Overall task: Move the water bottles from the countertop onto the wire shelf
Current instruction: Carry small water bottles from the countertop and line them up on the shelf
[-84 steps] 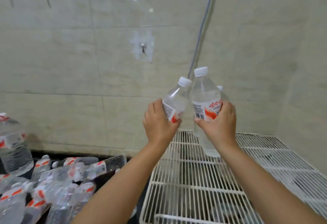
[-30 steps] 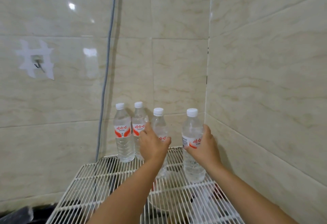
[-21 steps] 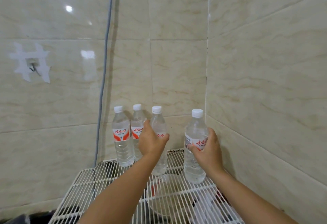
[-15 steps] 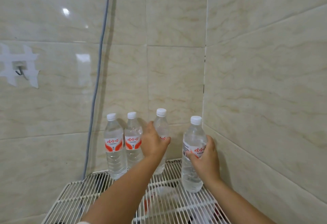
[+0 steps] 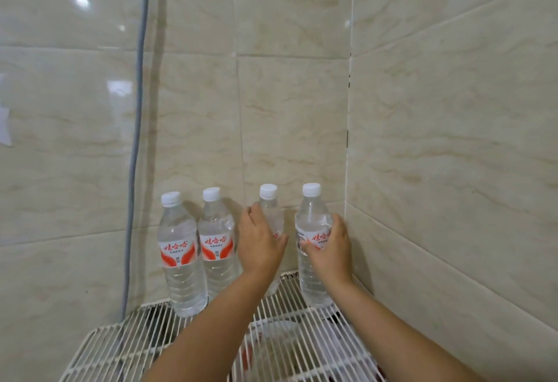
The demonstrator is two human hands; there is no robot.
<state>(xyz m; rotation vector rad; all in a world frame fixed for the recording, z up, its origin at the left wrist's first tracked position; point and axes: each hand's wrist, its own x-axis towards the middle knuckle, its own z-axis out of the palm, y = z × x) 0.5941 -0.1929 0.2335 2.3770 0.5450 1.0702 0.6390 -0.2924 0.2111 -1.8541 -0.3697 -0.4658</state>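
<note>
Left hand (image 5: pixel 260 245) fingers curl round the third water bottle (image 5: pixel 269 209); right hand (image 5: pixel 330 247) grips the corner bottle (image 5: pixel 311 221), both upright on the wire shelf (image 5: pixel 120 348).

Your two bare arms, no sleeves in view

Your left hand (image 5: pixel 259 242) and right hand (image 5: pixel 330 248) wear no gloves, rings or watch that you can see. Both forearms are uncovered from the wrists down to the bottom edge, with no bands or markings; your fingers (image 5: pixel 336 224) are bare too.
</note>
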